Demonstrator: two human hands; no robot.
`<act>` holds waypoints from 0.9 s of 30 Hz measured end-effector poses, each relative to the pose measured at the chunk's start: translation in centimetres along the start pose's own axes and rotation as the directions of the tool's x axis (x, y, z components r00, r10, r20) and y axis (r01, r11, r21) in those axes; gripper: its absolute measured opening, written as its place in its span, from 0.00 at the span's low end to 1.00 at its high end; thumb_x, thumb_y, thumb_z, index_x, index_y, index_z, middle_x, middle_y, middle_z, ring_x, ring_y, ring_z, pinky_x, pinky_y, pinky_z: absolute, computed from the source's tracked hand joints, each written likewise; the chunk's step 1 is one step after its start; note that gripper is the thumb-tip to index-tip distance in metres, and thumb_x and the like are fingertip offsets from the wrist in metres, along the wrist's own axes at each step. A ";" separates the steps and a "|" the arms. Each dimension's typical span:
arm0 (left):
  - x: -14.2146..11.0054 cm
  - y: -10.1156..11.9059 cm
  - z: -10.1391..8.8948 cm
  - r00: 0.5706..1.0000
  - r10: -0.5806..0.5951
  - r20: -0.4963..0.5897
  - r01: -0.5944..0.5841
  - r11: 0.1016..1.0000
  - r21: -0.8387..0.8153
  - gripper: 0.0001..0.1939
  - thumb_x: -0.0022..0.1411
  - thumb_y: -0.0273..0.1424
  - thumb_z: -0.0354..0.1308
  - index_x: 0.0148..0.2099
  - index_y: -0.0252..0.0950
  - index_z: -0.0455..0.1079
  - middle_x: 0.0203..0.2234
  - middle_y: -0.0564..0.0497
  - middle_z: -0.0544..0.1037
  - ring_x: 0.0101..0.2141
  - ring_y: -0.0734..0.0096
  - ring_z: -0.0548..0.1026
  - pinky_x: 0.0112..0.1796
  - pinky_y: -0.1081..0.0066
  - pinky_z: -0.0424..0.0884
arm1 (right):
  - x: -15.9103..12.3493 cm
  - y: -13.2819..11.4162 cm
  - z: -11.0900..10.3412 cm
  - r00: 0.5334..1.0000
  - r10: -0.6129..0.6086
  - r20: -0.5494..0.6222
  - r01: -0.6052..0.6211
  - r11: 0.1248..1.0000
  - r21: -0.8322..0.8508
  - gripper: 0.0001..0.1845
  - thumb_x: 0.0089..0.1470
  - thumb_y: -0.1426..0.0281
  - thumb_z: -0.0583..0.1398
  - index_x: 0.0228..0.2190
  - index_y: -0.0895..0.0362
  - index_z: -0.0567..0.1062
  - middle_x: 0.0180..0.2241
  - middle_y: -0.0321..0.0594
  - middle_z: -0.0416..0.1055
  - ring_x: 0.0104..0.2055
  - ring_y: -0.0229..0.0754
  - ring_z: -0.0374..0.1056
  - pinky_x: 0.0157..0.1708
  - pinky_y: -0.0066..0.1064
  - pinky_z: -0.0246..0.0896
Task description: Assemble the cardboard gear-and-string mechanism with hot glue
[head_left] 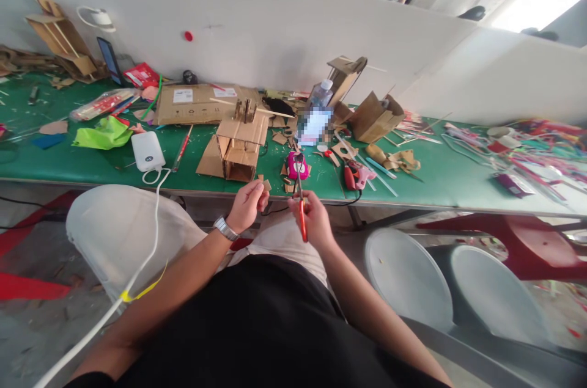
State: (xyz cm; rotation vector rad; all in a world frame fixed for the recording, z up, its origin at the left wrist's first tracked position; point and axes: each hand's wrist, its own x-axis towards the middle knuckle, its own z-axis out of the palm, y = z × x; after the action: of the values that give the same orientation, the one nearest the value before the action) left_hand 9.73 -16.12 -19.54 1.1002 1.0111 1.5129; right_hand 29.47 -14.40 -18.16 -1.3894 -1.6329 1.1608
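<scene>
My left hand (249, 201), with a watch (225, 228) on its wrist, pinches a small piece of cardboard (266, 185) just off the table's front edge. In my right hand (315, 217) is a pair of scissors (302, 220) with orange-red handles, the blades pointing away from me. Past their tips lies a bright pink object (297, 166) among cardboard scraps. A cardboard box structure (241, 143) stands on the green table (183, 162), a little beyond my left hand. To the right of the scissors rests a pink glue gun (360, 175) with a cord.
A white power bank (147, 151) with a cable (158, 211) sits at the left; the cable runs down past my left arm. Farther back stand a clear bottle (321, 93) and an open cardboard box (376, 117). Grey stools (408, 272) are at my right.
</scene>
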 end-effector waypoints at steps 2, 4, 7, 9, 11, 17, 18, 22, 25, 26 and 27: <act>0.1 0.0 0.0 1.000 0.001 -0.003 -0.001 1.000 -0.013 0.28 0.71 0.57 0.58 0.31 0.38 0.65 0.21 0.57 0.64 0.21 0.76 0.65 0.23 0.72 0.61 | 1.6 0.3 -2.4 0.995 0.016 -0.101 -0.032 0.986 -0.165 0.30 0.56 0.45 0.66 0.49 0.53 0.72 0.22 0.28 0.66 0.21 0.37 0.57 0.23 0.28 0.51; 0.1 -0.1 -0.1 1.000 0.008 -0.008 -0.008 1.000 -0.015 0.27 0.70 0.57 0.59 0.31 0.38 0.65 0.20 0.58 0.64 0.21 0.76 0.65 0.23 0.72 0.61 | 3.0 0.5 -4.6 0.985 0.020 -0.172 -0.074 0.946 -0.315 0.29 0.58 0.50 0.64 0.53 0.54 0.72 0.24 0.32 0.70 0.25 0.42 0.64 0.28 0.31 0.55; 0.3 -0.3 -0.2 0.999 0.024 -0.023 -0.024 1.000 0.002 0.26 0.68 0.55 0.62 0.32 0.39 0.64 0.20 0.59 0.64 0.21 0.77 0.65 0.24 0.72 0.62 | 4.1 0.9 -7.0 0.976 0.031 -0.217 -0.137 0.857 -0.496 0.28 0.59 0.59 0.62 0.59 0.55 0.72 0.30 0.40 0.76 0.33 0.49 0.71 0.34 0.35 0.59; 0.3 -0.4 -0.4 0.999 0.033 -0.033 -0.032 0.999 0.024 0.24 0.68 0.52 0.64 0.32 0.39 0.64 0.19 0.60 0.65 0.20 0.77 0.65 0.25 0.72 0.62 | 4.5 1.1 -7.9 0.973 0.053 -0.225 -0.177 0.794 -0.581 0.30 0.59 0.62 0.61 0.62 0.56 0.72 0.33 0.44 0.79 0.36 0.52 0.75 0.37 0.36 0.62; 0.3 -0.6 -0.5 0.999 0.037 -0.038 -0.036 0.998 0.045 0.22 0.67 0.49 0.65 0.32 0.39 0.64 0.19 0.60 0.65 0.20 0.78 0.64 0.25 0.73 0.61 | 4.8 1.3 -8.5 0.970 0.079 -0.228 -0.211 0.737 -0.642 0.30 0.61 0.63 0.61 0.62 0.57 0.73 0.36 0.48 0.81 0.39 0.54 0.77 0.39 0.38 0.64; 0.1 -0.5 -0.4 0.999 0.033 0.001 -0.033 0.998 0.047 0.18 0.67 0.42 0.63 0.31 0.39 0.62 0.20 0.59 0.66 0.21 0.76 0.65 0.26 0.72 0.60 | 5.5 1.4 -9.2 0.976 0.102 -0.195 -0.216 0.609 -0.763 0.27 0.62 0.63 0.63 0.60 0.55 0.79 0.46 0.53 0.84 0.50 0.57 0.79 0.47 0.40 0.67; 0.1 -0.4 -0.4 0.999 0.032 0.016 -0.032 0.999 0.038 0.18 0.67 0.41 0.61 0.30 0.40 0.61 0.20 0.58 0.66 0.22 0.76 0.65 0.26 0.71 0.60 | 5.6 1.4 -9.3 0.977 0.104 -0.186 -0.211 0.593 -0.777 0.27 0.62 0.63 0.63 0.61 0.55 0.79 0.47 0.53 0.84 0.50 0.58 0.80 0.47 0.40 0.67; 0.0 -0.3 -0.5 0.997 0.022 0.080 -0.021 1.000 -0.006 0.16 0.67 0.38 0.57 0.28 0.39 0.62 0.22 0.54 0.68 0.24 0.73 0.66 0.28 0.69 0.62 | 5.7 1.4 -9.4 0.980 0.110 -0.164 -0.197 0.550 -0.811 0.28 0.63 0.63 0.63 0.62 0.54 0.78 0.48 0.54 0.84 0.50 0.57 0.80 0.47 0.40 0.68; 0.1 -0.4 -0.6 0.993 0.006 0.116 -0.001 0.999 -0.044 0.14 0.66 0.37 0.57 0.28 0.38 0.64 0.23 0.52 0.70 0.26 0.71 0.68 0.30 0.68 0.63 | 5.7 1.5 -9.5 0.981 0.118 -0.156 -0.195 0.535 -0.822 0.28 0.63 0.61 0.64 0.63 0.54 0.78 0.46 0.54 0.85 0.48 0.56 0.81 0.45 0.39 0.69; 0.1 -0.5 -0.7 0.992 0.002 0.125 0.005 0.998 -0.057 0.14 0.65 0.37 0.57 0.28 0.38 0.64 0.23 0.52 0.70 0.26 0.71 0.68 0.30 0.68 0.64 | 5.7 1.5 -9.5 0.981 0.119 -0.153 -0.193 0.533 -0.824 0.28 0.63 0.60 0.64 0.63 0.54 0.78 0.45 0.53 0.85 0.47 0.56 0.81 0.44 0.38 0.69; 0.2 -0.5 -0.7 0.991 -0.001 0.132 0.010 0.998 -0.070 0.14 0.65 0.37 0.58 0.27 0.38 0.64 0.24 0.52 0.71 0.26 0.70 0.68 0.31 0.67 0.64 | 5.7 1.5 -9.5 0.982 0.119 -0.150 -0.190 0.531 -0.826 0.28 0.63 0.60 0.65 0.62 0.54 0.79 0.44 0.52 0.85 0.46 0.55 0.81 0.44 0.38 0.69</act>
State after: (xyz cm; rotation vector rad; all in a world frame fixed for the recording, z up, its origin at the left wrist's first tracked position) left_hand 9.18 -15.89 -20.17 1.1311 0.8636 1.4406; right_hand 37.58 -6.91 -16.32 -2.1696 -2.1645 0.3133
